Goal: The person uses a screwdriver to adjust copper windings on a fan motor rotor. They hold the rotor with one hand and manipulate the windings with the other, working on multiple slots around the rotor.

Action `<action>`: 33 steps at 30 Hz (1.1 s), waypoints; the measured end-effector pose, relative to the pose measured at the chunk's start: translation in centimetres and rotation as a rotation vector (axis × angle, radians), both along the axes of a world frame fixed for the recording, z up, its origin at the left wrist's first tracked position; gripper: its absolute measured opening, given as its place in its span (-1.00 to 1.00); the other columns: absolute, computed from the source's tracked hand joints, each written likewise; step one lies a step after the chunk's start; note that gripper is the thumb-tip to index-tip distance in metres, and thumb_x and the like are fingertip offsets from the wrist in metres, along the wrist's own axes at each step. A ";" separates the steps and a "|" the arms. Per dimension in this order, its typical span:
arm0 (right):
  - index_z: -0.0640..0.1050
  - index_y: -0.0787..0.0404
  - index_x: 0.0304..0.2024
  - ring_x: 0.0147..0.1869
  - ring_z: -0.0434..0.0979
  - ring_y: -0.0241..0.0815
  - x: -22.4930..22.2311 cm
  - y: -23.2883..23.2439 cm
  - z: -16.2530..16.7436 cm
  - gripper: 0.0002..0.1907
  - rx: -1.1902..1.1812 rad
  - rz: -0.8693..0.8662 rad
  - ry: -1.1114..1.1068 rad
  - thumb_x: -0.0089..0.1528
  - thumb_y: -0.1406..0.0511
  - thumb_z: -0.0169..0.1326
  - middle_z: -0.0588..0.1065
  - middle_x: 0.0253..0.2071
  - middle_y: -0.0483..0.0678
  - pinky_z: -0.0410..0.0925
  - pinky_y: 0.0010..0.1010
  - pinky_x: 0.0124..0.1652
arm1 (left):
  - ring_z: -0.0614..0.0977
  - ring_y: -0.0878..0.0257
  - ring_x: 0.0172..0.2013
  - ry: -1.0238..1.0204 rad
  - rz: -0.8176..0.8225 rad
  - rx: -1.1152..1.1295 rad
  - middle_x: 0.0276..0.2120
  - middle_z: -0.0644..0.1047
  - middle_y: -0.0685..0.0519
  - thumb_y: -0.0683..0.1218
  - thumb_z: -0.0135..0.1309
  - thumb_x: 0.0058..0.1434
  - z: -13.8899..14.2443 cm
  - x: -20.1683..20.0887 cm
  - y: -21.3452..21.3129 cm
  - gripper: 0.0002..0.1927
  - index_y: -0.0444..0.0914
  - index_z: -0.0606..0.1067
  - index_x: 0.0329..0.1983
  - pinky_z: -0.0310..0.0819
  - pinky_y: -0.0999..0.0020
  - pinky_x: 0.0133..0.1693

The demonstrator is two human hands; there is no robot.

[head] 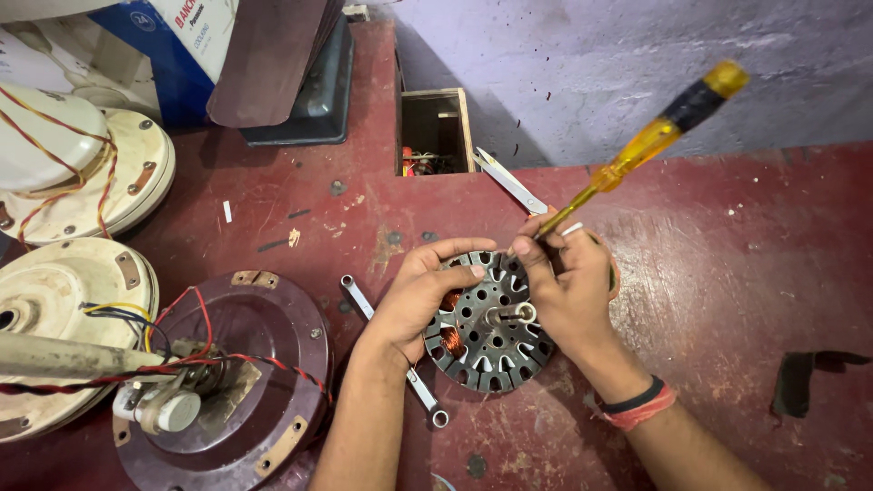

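A round slotted steel stator core (pixel 491 338) with a few copper coils and a central shaft lies on the dark red workbench (pixel 727 273). My left hand (pixel 420 293) grips its left rim, thumb across the top edge. At the core's upper right edge, my right hand (pixel 568 286) holds a screwdriver (pixel 647 144) with a clear yellow handle and black band; the handle points up and right, and the tip is hidden behind my fingers.
A silver spanner (pixel 420 386) lies partly under my left wrist. A brown fan housing (pixel 227 382) with red and black wires sits at left, cream fan covers (pixel 73 300) beyond it. Scissors (pixel 509 182) lie near a small wooden box (pixel 435 132). Cartons stand at the back left.
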State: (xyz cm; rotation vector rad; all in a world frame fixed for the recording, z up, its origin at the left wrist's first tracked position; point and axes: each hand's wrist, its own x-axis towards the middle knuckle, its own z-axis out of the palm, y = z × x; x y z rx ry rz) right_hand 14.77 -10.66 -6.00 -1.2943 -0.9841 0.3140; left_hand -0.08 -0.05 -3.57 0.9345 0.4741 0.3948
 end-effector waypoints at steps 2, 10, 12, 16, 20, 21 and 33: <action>0.48 0.34 -0.09 -0.16 0.51 -0.39 -0.1 -0.1 0.1 -0.91 0.000 -0.004 -0.001 0.35 0.49 0.09 0.52 -0.24 -0.11 0.41 -0.57 -0.14 | 0.69 0.31 -0.38 0.026 0.010 0.011 -0.26 0.67 -0.05 -0.30 0.10 0.17 0.0 0.0 0.0 -0.63 -0.41 0.55 0.08 0.62 0.42 -0.30; 0.50 0.35 -0.12 -0.15 0.53 -0.40 -0.1 -0.3 0.5 -0.91 -0.028 -0.031 -0.041 0.34 0.45 0.12 0.55 -0.25 -0.11 0.41 -0.58 -0.13 | 0.70 0.31 -0.37 0.016 0.007 0.000 -0.26 0.67 -0.05 -0.30 0.09 0.17 0.0 0.0 -0.1 -0.63 -0.41 0.54 0.08 0.63 0.41 -0.29; 0.50 0.36 -0.11 -0.14 0.53 -0.40 -0.1 -0.3 0.5 -0.90 -0.005 -0.049 -0.011 0.34 0.45 0.12 0.55 -0.23 -0.11 0.40 -0.58 -0.13 | 0.69 0.31 -0.38 0.028 0.008 0.014 -0.26 0.67 -0.05 -0.30 0.10 0.17 0.0 0.1 0.0 -0.63 -0.41 0.55 0.08 0.62 0.41 -0.30; 0.52 0.35 -0.13 -0.18 0.56 -0.40 0.1 -0.3 0.3 -0.91 -0.037 -0.022 -0.068 0.34 0.43 0.12 0.56 -0.27 -0.12 0.42 -0.58 -0.15 | 0.70 0.31 -0.36 0.021 0.010 0.007 -0.26 0.67 -0.04 -0.29 0.09 0.16 0.1 0.1 0.0 -0.63 -0.40 0.55 0.07 0.63 0.40 -0.28; 0.51 0.35 -0.12 -0.19 0.54 -0.39 0.2 -0.3 0.1 -0.91 -0.013 -0.019 -0.036 0.35 0.42 0.12 0.54 -0.27 -0.11 0.41 -0.57 -0.17 | 0.70 0.30 -0.35 0.025 0.004 0.007 -0.25 0.67 -0.04 -0.29 0.09 0.17 0.2 0.0 -0.1 -0.63 -0.40 0.55 0.07 0.63 0.40 -0.27; 0.52 0.35 -0.13 -0.21 0.54 -0.39 0.2 -0.3 0.1 -0.92 -0.018 -0.021 -0.044 0.35 0.42 0.12 0.55 -0.28 -0.11 0.42 -0.57 -0.18 | 0.70 0.30 -0.35 0.023 0.000 0.003 -0.25 0.68 -0.04 -0.29 0.09 0.17 0.2 0.0 -0.1 -0.63 -0.40 0.54 0.07 0.63 0.40 -0.27; 0.50 0.33 -0.12 -0.17 0.54 -0.38 -0.2 -0.6 0.5 -0.94 -0.019 -0.001 -0.161 0.36 0.44 0.08 0.55 -0.27 -0.11 0.41 -0.54 -0.16 | 0.70 0.30 -0.36 0.023 0.007 -0.007 -0.26 0.67 -0.05 -0.30 0.08 0.18 0.4 0.0 -0.2 -0.64 -0.41 0.54 0.07 0.63 0.40 -0.29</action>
